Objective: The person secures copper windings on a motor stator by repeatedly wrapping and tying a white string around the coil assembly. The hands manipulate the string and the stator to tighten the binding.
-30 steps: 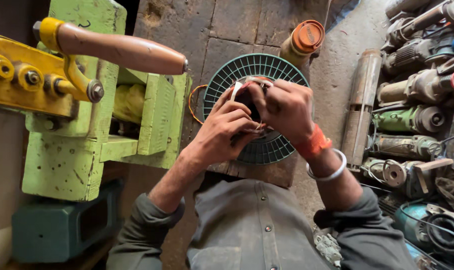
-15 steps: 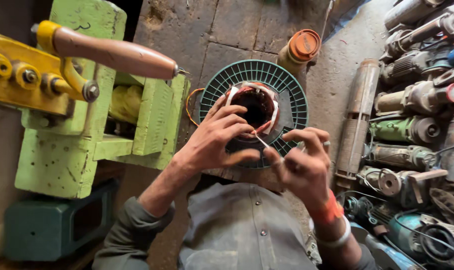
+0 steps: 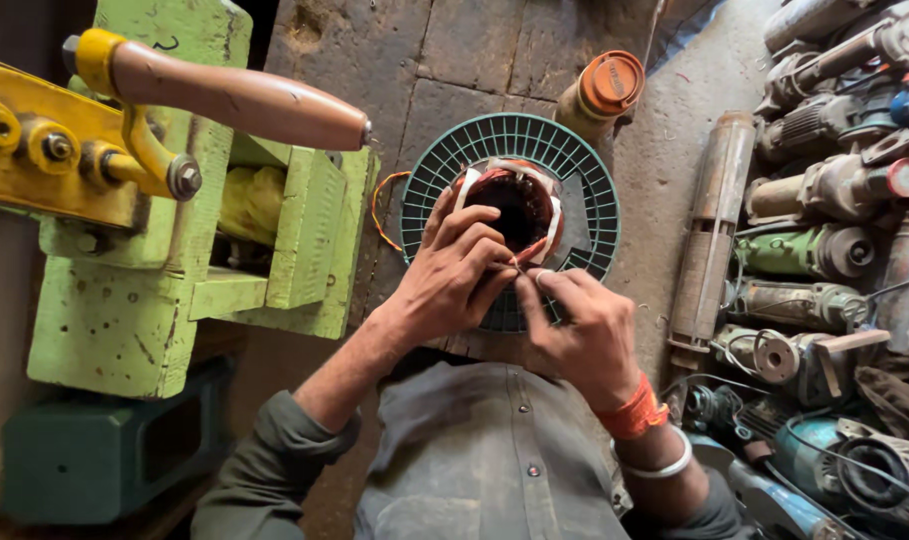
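Both hands at the motor winding, on the green fan guard.

Your left hand [image 3: 452, 272] lies over the near rim of the motor winding [image 3: 509, 205], fingers curled and resting on its copper coils. Your right hand [image 3: 574, 325] sits just beside it, thumb and forefinger pinched together at the coil edge; whether a wire runs between them cannot be told. The winding stands in the middle of the green fan guard [image 3: 574, 160] on the stone floor. An orange-capped can [image 3: 604, 90] stands just beyond the guard; a yellow lever with a brown handle [image 3: 224, 95] is at your left.
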